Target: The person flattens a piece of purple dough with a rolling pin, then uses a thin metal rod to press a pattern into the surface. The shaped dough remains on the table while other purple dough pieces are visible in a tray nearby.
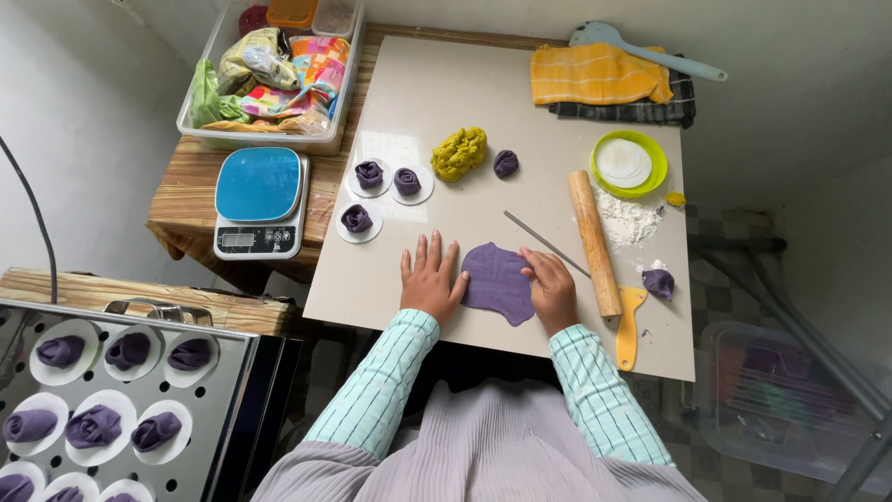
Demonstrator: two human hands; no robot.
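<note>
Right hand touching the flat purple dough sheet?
Touching. The head view shows the right hand with fingers resting on the right edge of the flat purple dough sheet.

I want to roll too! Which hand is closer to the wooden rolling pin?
Right. The right hand rests on the flat purple dough sheet just beside the wooden rolling pin; the left hand is across the dough.

sleeves: long, mint green with thin dark stripes, buttoned-style cuffs at wrists
hands: left hand, right hand, bare, no gloves
lower garment: grey-lilac pleated fabric at 6 o'clock
</note>
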